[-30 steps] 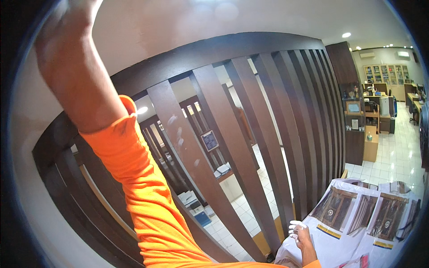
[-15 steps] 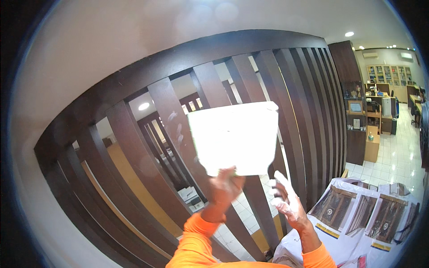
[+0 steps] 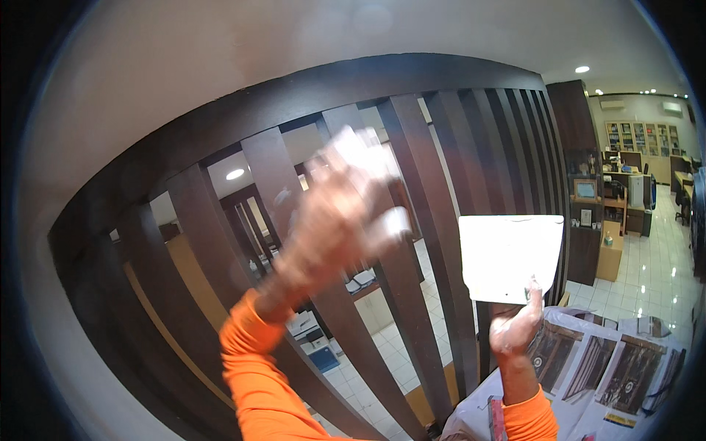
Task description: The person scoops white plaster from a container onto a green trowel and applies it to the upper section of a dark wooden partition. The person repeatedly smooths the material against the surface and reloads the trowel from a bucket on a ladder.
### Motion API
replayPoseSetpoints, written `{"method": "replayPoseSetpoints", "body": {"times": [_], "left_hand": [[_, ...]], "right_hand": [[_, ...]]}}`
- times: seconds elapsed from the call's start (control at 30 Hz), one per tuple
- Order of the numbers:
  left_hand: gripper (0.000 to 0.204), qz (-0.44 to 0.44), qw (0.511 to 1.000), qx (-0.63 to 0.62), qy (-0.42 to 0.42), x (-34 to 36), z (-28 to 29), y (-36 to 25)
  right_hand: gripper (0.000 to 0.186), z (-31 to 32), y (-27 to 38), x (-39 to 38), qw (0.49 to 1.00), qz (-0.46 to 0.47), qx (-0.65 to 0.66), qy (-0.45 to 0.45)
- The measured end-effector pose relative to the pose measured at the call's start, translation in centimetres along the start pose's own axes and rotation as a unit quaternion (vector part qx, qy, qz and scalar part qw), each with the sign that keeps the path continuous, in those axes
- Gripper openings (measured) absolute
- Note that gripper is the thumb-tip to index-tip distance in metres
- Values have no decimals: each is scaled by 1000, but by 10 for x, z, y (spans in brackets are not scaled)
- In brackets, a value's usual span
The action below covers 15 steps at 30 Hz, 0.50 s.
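Observation:
My right hand [image 3: 513,327] grips the lower edge of a thin white flat panel [image 3: 507,253], thumb on its near face and the other fingers hidden behind it. The panel is held upright, its lower corners cut in and its face overexposed. To the left, my left hand [image 3: 331,195] is raised in front of the dark wooden slats [image 3: 412,158], blurred by motion. Its thumb stands apart from its fingers, and white residue covers the thumb tip and fingers. No separate object shows in it. A pale smudge marks a slat beside it.
A printed plastic sheet [image 3: 588,367] covers something at the lower right. Beyond stand a dark display cabinet [image 3: 582,242], a wooden box [image 3: 609,253] and office desks on a tiled floor [image 3: 640,272]. Through the slats I see a printer [image 3: 309,327] and a blue bin [image 3: 323,359].
The white panel has passed from my left hand to my right and moved right and lower. My left hand has let go and risen up and left toward the slats.

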<state>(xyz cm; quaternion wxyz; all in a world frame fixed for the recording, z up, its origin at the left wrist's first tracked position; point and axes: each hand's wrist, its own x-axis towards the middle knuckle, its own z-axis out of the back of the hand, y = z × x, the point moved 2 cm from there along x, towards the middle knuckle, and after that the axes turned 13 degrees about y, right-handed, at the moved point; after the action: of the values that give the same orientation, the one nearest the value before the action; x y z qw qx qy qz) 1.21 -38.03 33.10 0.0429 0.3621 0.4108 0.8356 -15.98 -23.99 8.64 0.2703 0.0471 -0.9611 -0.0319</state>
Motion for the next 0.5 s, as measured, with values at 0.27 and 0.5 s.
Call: {"method": "replayPoseSetpoints", "body": {"times": [0.27,0.5], "left_hand": [[72,-142,823,417,-360,160,167,121],[53,-142,825,450,-311,186,173,102]], "right_hand": [[45,-16,-38,7,990,-45,-91,97],[15,-25,-79,2,687,188,-628,313]]}}
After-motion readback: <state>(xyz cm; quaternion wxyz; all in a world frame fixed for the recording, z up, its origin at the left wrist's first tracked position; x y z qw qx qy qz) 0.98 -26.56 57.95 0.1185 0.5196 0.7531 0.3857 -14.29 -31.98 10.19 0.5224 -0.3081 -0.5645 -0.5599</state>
